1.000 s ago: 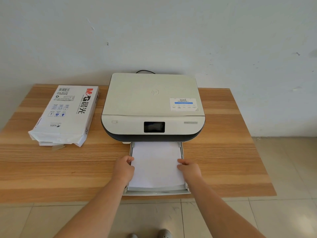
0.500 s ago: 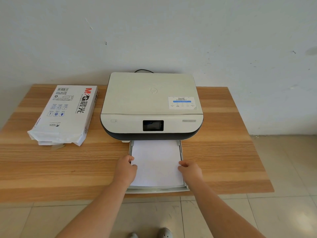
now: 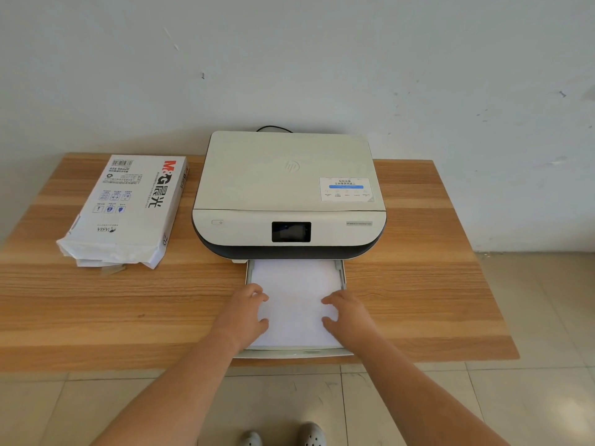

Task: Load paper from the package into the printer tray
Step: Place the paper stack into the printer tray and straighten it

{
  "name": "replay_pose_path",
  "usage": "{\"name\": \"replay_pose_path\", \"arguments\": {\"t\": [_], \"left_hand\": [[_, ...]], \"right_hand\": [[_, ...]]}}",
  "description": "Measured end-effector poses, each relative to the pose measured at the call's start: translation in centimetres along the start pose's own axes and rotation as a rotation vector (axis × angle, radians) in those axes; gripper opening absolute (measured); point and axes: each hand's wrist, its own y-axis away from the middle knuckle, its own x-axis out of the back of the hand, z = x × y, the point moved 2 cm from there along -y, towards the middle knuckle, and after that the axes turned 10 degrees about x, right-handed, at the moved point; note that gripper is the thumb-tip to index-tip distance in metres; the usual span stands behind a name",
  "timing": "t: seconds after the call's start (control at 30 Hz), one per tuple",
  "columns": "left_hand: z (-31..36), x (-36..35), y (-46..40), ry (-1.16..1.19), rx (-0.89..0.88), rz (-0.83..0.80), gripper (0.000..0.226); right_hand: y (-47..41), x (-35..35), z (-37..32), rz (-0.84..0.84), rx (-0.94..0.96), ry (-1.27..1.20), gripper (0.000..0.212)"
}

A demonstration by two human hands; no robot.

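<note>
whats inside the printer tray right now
A stack of white paper fills the tray. Both hands, left and right, rest on its side edges, covering them. The tray floor beneath is hidden.

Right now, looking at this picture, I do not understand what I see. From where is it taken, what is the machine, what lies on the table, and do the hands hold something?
The picture comes from a camera worn on a person's head, looking forward and down, so the two bare arms entering from below are that person's own. The machine is a white printer on a wooden table. Its paper tray is pulled out toward the person, with a stack of white paper lying in it. The left hand and the right hand rest on the stack's two sides; whether they press or grip it I cannot tell. Left of the printer lies an opened paper package. A black cable shows behind the printer, and shoes on the tiled floor.
</note>
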Motion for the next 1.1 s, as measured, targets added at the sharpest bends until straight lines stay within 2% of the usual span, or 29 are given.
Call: {"name": "replay_pose_path", "arguments": {"t": [0.1,0.3,0.6,0.83,1.1], "left_hand": [[0.6,-0.2,0.2,-0.192,-0.125,-0.126,0.062],[1.6,-1.4,0.3,-0.391,-0.166,-0.237,0.075],[1.7,-1.6,0.1,-0.447,-0.125,-0.273,0.084],[1.5,-1.8,-0.3,-0.659,-0.142,-0.226,0.085],[1.2,-2.1,-0.1,-0.629,-0.139,-0.242,0.086]], "right_hand": [[0.1,-0.7,-0.3,-0.156,0.153,0.238,0.063],[0.0,-1.6,0.2,-0.275,0.219,0.418,0.084],[-0.8,-1.8,-0.1,-0.308,0.29,0.475,0.09],[-1.4,-1.9,0.0,-0.354,0.292,0.523,0.094],[-1.1,-2.1,0.0,-0.363,0.289,0.544,0.092]]}}
